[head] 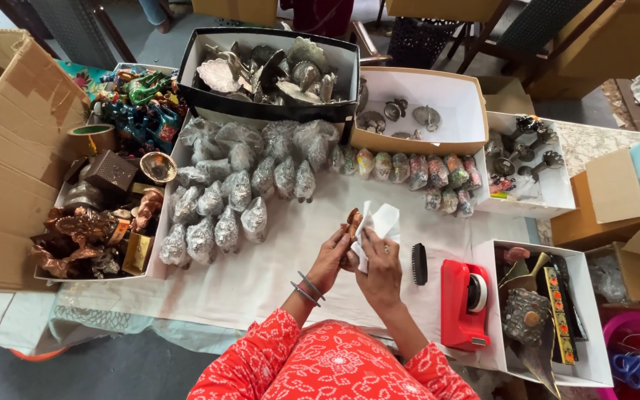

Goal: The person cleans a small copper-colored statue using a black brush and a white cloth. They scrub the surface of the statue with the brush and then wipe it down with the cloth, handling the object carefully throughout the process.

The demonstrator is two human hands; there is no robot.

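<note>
Head view: left hand (pixel 331 255) grips a small brown figurine (pixel 354 220), long axis toward 12 o'clock; right hand (pixel 381 268), at its 4 o'clock, presses white tissue (pixel 381 222) against it above the white table cover (pixel 275 270).

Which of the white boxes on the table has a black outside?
The box at the top centre, filled with silver leaf-shaped pieces. Its outer walls are black; the other open boxes are white outside.
</note>
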